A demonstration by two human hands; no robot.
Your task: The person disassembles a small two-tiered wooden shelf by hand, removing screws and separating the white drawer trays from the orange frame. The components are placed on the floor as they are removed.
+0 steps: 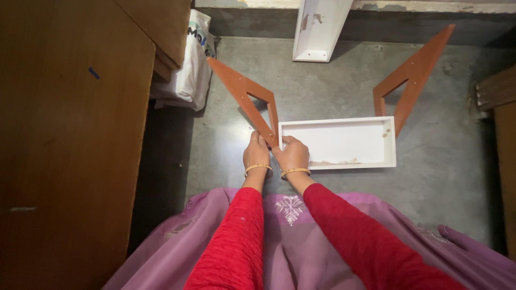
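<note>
Big brown wooden cabinet (70, 134) fills the left side. White plastic bag (191, 64) slumps against its far corner on the grey concrete floor (322, 75). White board piece (318, 29) leans at the back wall, maybe chipped. More wooden furniture (497, 107) at right edge, mostly cut off.

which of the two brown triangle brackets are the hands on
The left triangular bracket, at the white tray's left end; both hands touch its lower corner. The other bracket stands untouched at the right end.
</note>
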